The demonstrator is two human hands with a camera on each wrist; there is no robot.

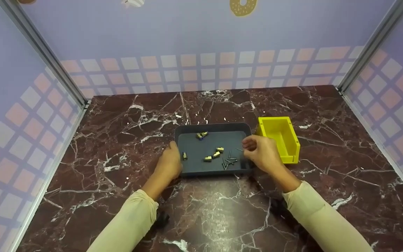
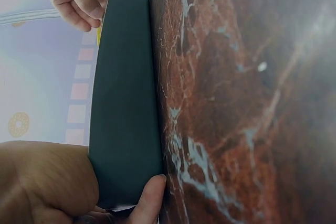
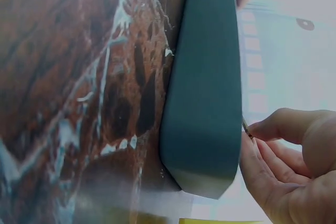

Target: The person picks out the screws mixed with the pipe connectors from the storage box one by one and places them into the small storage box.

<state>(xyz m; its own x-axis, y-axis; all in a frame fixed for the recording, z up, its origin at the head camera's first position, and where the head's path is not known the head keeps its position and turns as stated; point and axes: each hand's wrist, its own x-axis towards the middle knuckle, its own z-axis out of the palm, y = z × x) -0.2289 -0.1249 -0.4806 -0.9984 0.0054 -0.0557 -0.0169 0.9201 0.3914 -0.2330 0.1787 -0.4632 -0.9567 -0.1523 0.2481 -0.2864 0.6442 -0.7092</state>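
At centre frame, left hand (image 1: 168, 161) grips the tray (image 1: 201, 145) by its end; right of centre, right hand (image 1: 263, 153) pinches a screw (image 3: 245, 125) beside yellow bin (image 1: 284, 140).

Head view: taken from above on the near side, facing far and down; at middle range it spans the tabletop (image 1: 135, 126), tray (image 1: 229, 140) and far wall (image 1: 187, 31). Left-wrist view: low, very close, facing far, turned on its side; the left hand (image 1: 169, 160) fills the near left foreground. Right-wrist view: equally low and close, facing far, rolled oppositely, beside the right hand (image 1: 264, 152). Both wrist views share the tray's near side and the far wall.
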